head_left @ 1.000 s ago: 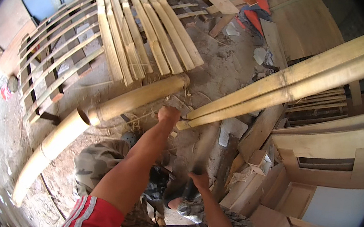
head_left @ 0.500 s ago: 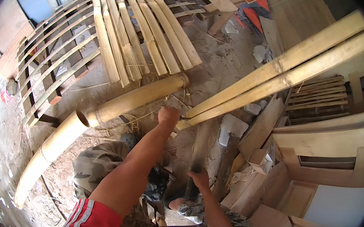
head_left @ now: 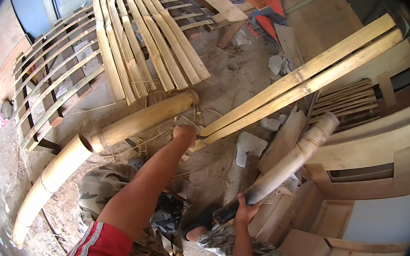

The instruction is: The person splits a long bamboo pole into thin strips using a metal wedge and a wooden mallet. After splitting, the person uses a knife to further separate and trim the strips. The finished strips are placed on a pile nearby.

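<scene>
My left hand (head_left: 184, 134) is closed in a fist at the near end of a long bamboo pole (head_left: 298, 77), which is split lengthwise. A thin dark strip, apparently the blade of a knife (head_left: 203, 137), shows between the fist and the pole's end; the handle is hidden in my fingers. My right hand (head_left: 246, 211) is wrapped around a thick club (head_left: 287, 162), dark near the grip and pale, blurred at the far end. The club tilts up to the right, apart from the pole.
Split bamboo strips (head_left: 144, 35) lie across a slatted frame (head_left: 58, 81) at the far left. A whole bamboo tube (head_left: 145, 121) and another tube (head_left: 58, 177) lie nearer. A pale block (head_left: 251, 146) rests on the floor. Wooden furniture (head_left: 329, 238) stands on the right.
My right hand has swung the club from roughly upright beside the pole out to the right. My left hand stays at the pole's end, while the whole view has shifted slightly.
</scene>
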The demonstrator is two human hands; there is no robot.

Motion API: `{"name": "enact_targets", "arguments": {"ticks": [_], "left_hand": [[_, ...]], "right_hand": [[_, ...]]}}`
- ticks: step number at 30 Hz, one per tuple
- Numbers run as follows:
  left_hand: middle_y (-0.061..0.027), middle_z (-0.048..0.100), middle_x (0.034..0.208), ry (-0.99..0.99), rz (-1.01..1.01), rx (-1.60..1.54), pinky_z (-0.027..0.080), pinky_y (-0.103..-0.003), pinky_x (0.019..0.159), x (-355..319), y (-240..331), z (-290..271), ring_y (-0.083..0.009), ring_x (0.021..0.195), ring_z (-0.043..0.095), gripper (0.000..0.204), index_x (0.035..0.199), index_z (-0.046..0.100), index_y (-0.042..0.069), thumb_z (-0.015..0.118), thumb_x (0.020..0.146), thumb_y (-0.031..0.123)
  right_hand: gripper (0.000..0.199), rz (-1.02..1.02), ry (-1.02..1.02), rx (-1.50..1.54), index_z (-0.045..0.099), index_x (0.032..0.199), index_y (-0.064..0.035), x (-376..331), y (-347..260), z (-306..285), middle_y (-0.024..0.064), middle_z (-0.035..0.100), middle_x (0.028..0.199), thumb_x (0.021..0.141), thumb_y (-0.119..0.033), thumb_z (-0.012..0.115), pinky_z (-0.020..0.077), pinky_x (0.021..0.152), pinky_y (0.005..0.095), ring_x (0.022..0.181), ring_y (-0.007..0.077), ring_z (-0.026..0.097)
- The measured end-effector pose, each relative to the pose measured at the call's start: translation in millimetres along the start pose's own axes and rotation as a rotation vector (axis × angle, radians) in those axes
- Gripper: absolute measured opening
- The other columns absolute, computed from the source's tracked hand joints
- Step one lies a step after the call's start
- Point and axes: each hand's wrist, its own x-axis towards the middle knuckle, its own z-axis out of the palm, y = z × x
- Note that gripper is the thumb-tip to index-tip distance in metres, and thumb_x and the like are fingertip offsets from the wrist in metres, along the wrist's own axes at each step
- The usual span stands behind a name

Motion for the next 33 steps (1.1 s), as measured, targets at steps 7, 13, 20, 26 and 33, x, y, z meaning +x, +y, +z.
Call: {"name": "enact_targets", "arguments": {"ticks": [7, 13, 20, 26, 33], "left_hand": [[-0.0156, 0.071, 0.098, -0.127, -0.015, -0.135, 0.056, -0.041, 0.076, -13.5, -1.3, -24.1, -0.0320, 0.098, 0.068, 0.029, 0.096, 0.074, 0.007, 0.068, 0.069, 0.017], [-0.0167, 0.070, 0.105, -0.082, -0.030, -0.114, 0.056, -0.042, 0.082, -24.4, -6.6, -15.3, -0.0317, 0.104, 0.067, 0.032, 0.105, 0.071, 0.006, 0.066, 0.075, 0.016], [-0.0177, 0.068, 0.113, 0.017, -0.045, -0.105, 0.054, -0.042, 0.089, -53.5, -45.1, 2.9, -0.0326, 0.108, 0.064, 0.028, 0.106, 0.070, 0.005, 0.063, 0.081, 0.014], [-0.0177, 0.069, 0.109, 0.037, -0.003, -0.078, 0.055, -0.043, 0.087, -59.2, -36.5, 2.4, -0.0336, 0.105, 0.066, 0.026, 0.103, 0.071, 0.004, 0.065, 0.079, 0.014], [-0.0166, 0.070, 0.104, 0.041, 0.089, -0.007, 0.056, -0.043, 0.083, -43.8, -35.2, -3.3, -0.0319, 0.099, 0.068, 0.023, 0.098, 0.073, 0.006, 0.068, 0.077, 0.015]], "right_hand": [[0.071, -0.096, -0.228, 0.037, 0.048, 0.126, 0.0022, 4.7, 2.7, -32.6, 0.0114, 0.059, 0.114, 0.067, -0.007, 0.085, 0.0475, 0.089, 0.0363, 0.101, 0.0241, 0.059], [0.069, -0.065, -0.427, -0.449, 0.055, 0.118, -0.0015, -16.9, -3.9, 10.1, 0.0175, 0.068, 0.103, 0.063, -0.027, 0.086, 0.0515, 0.083, 0.0379, 0.094, 0.0276, 0.067], [0.082, 0.022, -0.691, -0.735, 0.054, 0.124, -0.0014, -32.0, 17.0, 28.4, 0.0180, 0.069, 0.102, 0.060, -0.037, 0.089, 0.0513, 0.086, 0.0396, 0.095, 0.0296, 0.067], [0.070, 0.307, -0.988, -0.419, 0.061, 0.114, 0.0001, -30.4, 29.3, 22.7, 0.0102, 0.068, 0.093, 0.064, -0.040, 0.089, 0.0515, 0.067, 0.0322, 0.078, 0.0196, 0.064], [0.064, 0.382, -0.894, -0.360, 0.060, 0.113, 0.0020, -51.6, 28.9, 29.0, 0.0103, 0.067, 0.095, 0.065, -0.030, 0.088, 0.0504, 0.069, 0.0321, 0.080, 0.0196, 0.063]]}}
